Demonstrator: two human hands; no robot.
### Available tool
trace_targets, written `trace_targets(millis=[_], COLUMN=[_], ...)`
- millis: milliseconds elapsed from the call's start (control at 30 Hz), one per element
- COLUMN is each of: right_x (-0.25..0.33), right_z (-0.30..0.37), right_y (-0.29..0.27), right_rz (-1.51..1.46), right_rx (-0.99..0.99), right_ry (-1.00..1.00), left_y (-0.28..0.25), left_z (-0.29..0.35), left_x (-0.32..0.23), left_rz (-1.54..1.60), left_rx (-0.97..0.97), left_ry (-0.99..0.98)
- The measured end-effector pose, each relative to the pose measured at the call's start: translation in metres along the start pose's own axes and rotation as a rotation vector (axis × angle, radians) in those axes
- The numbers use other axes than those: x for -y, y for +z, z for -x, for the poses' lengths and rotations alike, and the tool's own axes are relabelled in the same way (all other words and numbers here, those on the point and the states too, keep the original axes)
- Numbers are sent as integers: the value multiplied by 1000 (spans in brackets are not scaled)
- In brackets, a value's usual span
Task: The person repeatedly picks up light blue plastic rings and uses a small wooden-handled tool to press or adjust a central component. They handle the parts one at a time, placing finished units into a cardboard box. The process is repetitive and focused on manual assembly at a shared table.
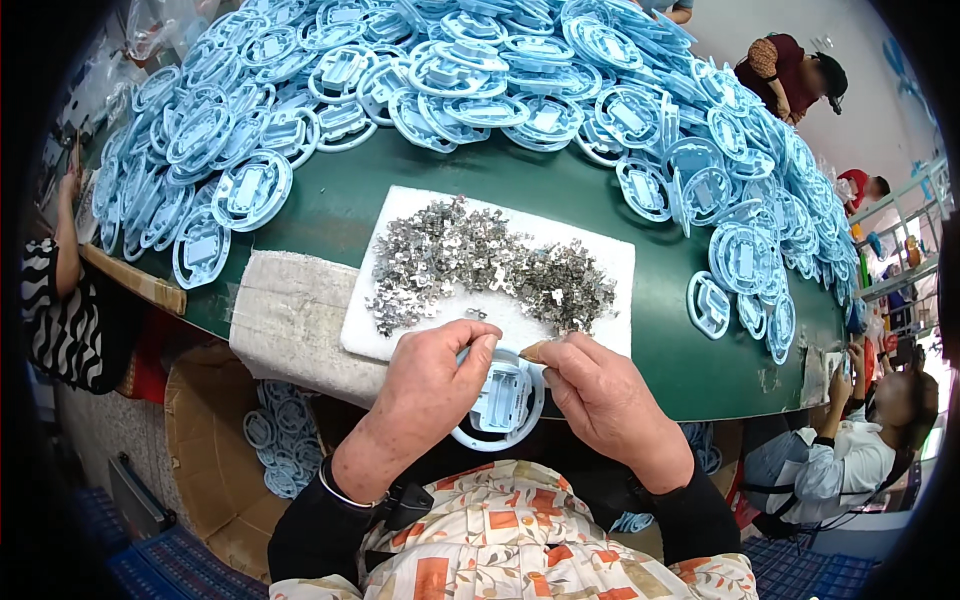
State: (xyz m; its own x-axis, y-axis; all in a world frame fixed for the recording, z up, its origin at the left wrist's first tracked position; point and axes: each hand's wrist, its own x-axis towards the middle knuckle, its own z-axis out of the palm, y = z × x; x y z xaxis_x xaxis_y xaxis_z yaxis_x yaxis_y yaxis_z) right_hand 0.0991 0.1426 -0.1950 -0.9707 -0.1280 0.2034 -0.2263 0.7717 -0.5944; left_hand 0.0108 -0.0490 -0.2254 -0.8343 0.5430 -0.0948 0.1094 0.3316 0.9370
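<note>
A light-blue plastic wheel-shaped part (501, 398), with a recessed compartment in its middle, is held upright near the table's front edge. My left hand (432, 385) is closed on its upper left rim, thumb and forefinger pinched together. At the upper right of the rim, my right hand (603, 393) is closed in a pinch. A brownish tip shows at its fingers, too small to make out. Just beyond my hands a white foam board (500, 318) carries a heap of small silvery metal clips (440, 255). A few loose clips (477, 314) lie near my left fingertips.
A large pile of similar light-blue parts (545, 115) covers the far side of the green table (310, 200). Grey cloth (290, 315) lies left of the board. A cardboard box (205, 440) with more parts stands low at left. Other people sit at both sides.
</note>
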Motion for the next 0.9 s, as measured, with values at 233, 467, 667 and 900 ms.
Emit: trace_targets(millis=[233, 467, 667, 900], right_x=[12, 19, 24, 37], right_z=[11, 12, 11, 7], right_y=[-1, -6, -7, -8], right_rz=[170, 413, 474, 558], right_rx=[48, 109, 154, 176], right_ry=[-36, -71, -41, -61], left_y=[1, 1, 1, 3], left_z=[0, 1, 0, 0], left_x=[3, 3, 3, 7], left_rz=[1, 20, 5, -52], left_rx=[-24, -18, -17, -45], left_ry=[24, -5, -5, 46])
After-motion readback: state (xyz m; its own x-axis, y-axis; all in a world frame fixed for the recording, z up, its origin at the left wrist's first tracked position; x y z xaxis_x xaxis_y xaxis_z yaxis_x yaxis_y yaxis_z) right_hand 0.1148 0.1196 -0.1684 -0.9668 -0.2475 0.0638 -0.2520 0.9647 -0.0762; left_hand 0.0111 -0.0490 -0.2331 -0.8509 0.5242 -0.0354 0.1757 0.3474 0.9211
